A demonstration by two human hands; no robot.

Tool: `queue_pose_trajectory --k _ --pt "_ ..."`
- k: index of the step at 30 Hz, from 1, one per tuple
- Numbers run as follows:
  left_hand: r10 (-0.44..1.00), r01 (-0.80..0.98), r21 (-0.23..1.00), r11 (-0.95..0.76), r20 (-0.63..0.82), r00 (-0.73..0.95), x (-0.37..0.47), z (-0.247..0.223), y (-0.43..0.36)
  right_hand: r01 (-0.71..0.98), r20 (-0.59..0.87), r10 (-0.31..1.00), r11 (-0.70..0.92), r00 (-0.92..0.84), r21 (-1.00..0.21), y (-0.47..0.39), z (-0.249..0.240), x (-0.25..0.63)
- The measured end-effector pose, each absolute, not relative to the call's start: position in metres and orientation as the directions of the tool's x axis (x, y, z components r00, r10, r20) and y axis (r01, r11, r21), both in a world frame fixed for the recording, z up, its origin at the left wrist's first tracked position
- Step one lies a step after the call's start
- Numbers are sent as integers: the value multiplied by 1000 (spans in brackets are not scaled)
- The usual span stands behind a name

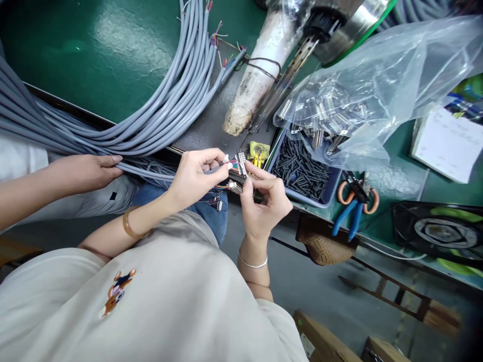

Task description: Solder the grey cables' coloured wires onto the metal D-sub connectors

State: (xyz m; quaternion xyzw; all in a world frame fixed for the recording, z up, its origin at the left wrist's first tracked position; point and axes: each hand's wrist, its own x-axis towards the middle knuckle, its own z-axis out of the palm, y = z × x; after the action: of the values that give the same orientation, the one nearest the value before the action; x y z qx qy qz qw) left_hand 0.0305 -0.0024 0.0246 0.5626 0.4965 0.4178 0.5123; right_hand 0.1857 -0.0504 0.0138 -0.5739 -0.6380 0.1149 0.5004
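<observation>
My left hand [199, 175] is closed around the end of a grey cable [151, 173], white caps on two of its fingertips. Thin coloured wires fan out from that end to a metal multi-pin connector [242, 163]. My right hand [266, 196] pinches this connector between thumb and fingers. Just below it, a second wired connector [234, 187] hangs close to my right thumb. Farther down, another small connector [219, 203] rests over the blue jeans. At the left, a co-worker's hand [101, 171] touches the grey cables.
A thick bundle of grey cables [196, 75] lies across the green table [128, 30]. To the right are a blue bin of black tubes [302, 171], a plastic bag of connectors [328, 108], pliers [350, 218] and a fan [445, 231]. A wrapped white tool [260, 65] lies behind.
</observation>
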Motion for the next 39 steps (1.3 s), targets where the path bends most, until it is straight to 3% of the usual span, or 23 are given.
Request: queue_pose_trajectory --k 7,27,39 --pt "991 62 997 38 -45 124 32 31 6 546 445 882 297 158 -784 -37 21 187" --pt "993 -47 998 40 -34 111 31 35 10 505 457 874 323 165 -800 -33 26 185" --pt "987 -63 995 81 -71 147 31 36 13 473 380 907 260 178 -842 -32 28 187"
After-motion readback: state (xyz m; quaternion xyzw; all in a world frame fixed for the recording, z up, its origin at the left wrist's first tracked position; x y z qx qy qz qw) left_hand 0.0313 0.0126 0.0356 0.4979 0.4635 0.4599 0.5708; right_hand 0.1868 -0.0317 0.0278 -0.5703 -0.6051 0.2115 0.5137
